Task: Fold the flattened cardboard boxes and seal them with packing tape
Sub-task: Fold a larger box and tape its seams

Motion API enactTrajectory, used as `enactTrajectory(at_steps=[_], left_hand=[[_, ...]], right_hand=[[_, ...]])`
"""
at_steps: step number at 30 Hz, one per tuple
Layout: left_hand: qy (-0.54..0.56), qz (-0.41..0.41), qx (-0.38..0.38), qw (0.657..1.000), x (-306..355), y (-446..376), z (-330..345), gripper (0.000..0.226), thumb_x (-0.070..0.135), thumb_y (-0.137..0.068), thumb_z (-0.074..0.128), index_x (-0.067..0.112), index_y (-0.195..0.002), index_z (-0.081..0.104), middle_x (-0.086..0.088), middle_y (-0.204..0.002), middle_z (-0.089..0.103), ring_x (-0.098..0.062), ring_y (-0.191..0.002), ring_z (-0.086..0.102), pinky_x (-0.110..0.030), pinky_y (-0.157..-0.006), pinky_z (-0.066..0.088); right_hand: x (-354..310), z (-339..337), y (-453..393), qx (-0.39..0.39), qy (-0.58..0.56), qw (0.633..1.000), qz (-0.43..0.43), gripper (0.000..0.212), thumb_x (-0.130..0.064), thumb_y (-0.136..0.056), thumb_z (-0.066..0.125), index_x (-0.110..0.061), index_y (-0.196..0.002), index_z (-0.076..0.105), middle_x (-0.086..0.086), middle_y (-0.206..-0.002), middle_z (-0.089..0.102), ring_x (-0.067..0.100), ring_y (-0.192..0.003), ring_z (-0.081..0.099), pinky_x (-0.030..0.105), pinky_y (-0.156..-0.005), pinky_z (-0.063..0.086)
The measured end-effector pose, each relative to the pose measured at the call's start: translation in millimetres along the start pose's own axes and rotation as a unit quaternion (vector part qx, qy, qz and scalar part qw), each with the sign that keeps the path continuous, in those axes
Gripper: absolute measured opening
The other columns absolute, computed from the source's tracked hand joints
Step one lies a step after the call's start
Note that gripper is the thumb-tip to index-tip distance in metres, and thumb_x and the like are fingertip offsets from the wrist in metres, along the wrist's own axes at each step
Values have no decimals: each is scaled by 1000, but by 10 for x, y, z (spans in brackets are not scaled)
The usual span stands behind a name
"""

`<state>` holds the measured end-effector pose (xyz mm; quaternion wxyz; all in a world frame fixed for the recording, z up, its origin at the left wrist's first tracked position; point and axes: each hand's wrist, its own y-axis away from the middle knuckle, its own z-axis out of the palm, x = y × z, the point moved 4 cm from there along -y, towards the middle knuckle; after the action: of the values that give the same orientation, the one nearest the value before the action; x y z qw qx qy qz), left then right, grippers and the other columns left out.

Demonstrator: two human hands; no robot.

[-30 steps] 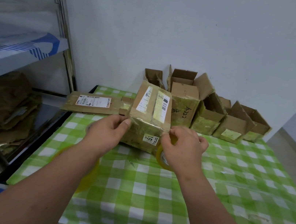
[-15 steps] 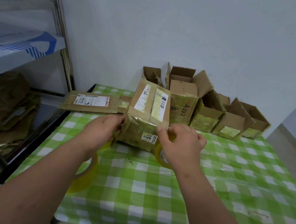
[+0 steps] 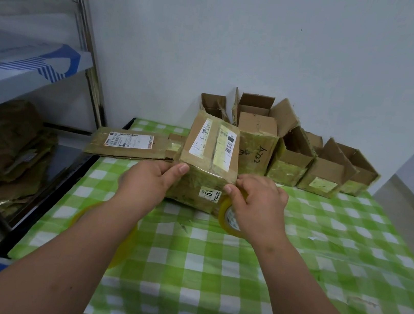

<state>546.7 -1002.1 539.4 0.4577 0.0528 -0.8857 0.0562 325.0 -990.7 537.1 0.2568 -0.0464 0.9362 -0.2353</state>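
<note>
A folded brown cardboard box (image 3: 209,160) with white shipping labels and yellowish tape on its sides stands tilted on the green checked table (image 3: 237,269). My left hand (image 3: 152,182) grips its near left corner. My right hand (image 3: 257,207) holds a roll of yellow packing tape (image 3: 229,218) against the box's near right corner. A second yellow tape roll (image 3: 118,240) lies on the table under my left forearm, mostly hidden. A flattened box (image 3: 130,144) with a label lies at the table's far left.
Several taped boxes with open tops (image 3: 291,158) line the wall behind. A metal shelf unit (image 3: 20,102) with stacked flattened cardboard (image 3: 5,151) stands to the left. The white wall (image 3: 244,41) closes off the back.
The box has tipped a little further toward me between my hands. My right hand with the tape roll stays at the near right corner; my left thumb has shifted up onto the left corner.
</note>
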Motion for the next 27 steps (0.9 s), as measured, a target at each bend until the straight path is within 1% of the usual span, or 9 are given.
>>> enactTrajectory(at_steps=[3, 4, 8, 13, 17, 20, 22, 24, 27], left_hand=[[32, -17, 9, 999, -14, 4, 62, 53, 70, -84, 48, 31, -108, 74, 13, -85, 70, -12, -87, 64, -30, -77, 49], [43, -31, 12, 999, -34, 20, 100, 56, 70, -85, 47, 28, -112, 73, 15, -86, 68, -10, -86, 62, -27, -73, 46], [82, -91, 16, 992, -196, 122, 207, 65, 66, -91, 44, 15, -125, 67, -8, -115, 70, -24, -100, 61, -33, -86, 44], [111, -104, -8, 988, -225, 79, 173, 62, 63, -93, 46, 17, -130, 62, -10, -133, 61, -31, -120, 57, -47, -107, 41], [167, -138, -37, 976, -266, 44, 177, 53, 55, -95, 52, 19, -134, 59, -9, -132, 62, -30, -121, 57, -49, -110, 41], [163, -128, -24, 978, -281, 18, 160, 44, 47, -98, 52, 20, -131, 61, -8, -126, 65, -29, -117, 59, -47, -106, 45], [147, -117, -15, 982, -284, 14, 163, 42, 45, -100, 50, 18, -130, 61, -8, -124, 65, -28, -116, 59, -47, -104, 47], [126, -111, -9, 986, -278, 12, 166, 42, 44, -101, 48, 17, -129, 61, -7, -122, 66, -28, -116, 60, -47, -103, 47], [100, -106, -2, 989, -262, 15, 152, 39, 44, -102, 46, 18, -124, 64, -5, -116, 68, -27, -111, 62, -49, -102, 47]], right_hand=[[-28, 14, 5, 18, 17, 1000, 16, 21, -40, -95, 58, -24, -90, 72, -11, -107, 67, 15, -111, 51, 31, -90, 15], [-53, 27, 7, 24, 27, 999, 23, 22, -40, -96, 57, -25, -91, 73, -12, -108, 68, 15, -112, 51, 32, -90, 15], [-181, 128, 53, 24, 75, 997, 17, 27, -42, -97, 52, -26, -99, 75, -15, -114, 68, 12, -118, 49, 35, -96, 13], [-197, 101, 45, 5, 88, 996, 6, 29, -43, -98, 49, -28, -101, 73, -15, -119, 66, 13, -119, 47, 37, -97, 13], [-110, -22, -10, -23, 99, 995, 5, 26, -49, -91, 55, -35, -104, 73, -16, -140, 52, 13, -132, 32, 40, -101, 10], [33, -91, -53, -63, 83, 993, 51, 55, -60, -85, 54, -39, -135, 52, -11, -154, 38, 17, -140, 30, 46, -109, 16], [116, -64, -57, -135, 65, 985, 91, 72, -67, -83, 50, -36, -147, 36, -5, -154, 39, 24, -137, 39, 49, -109, 28], [157, -36, -34, -177, 16, 978, 112, 75, -69, -82, 54, -32, -146, 40, 0, -147, 46, 26, -129, 48, 43, -101, 40], [113, -79, 9, -188, -31, 977, 95, 73, -56, -78, 70, -32, -142, 46, 0, -140, 50, 23, -122, 51, 33, -93, 42]])
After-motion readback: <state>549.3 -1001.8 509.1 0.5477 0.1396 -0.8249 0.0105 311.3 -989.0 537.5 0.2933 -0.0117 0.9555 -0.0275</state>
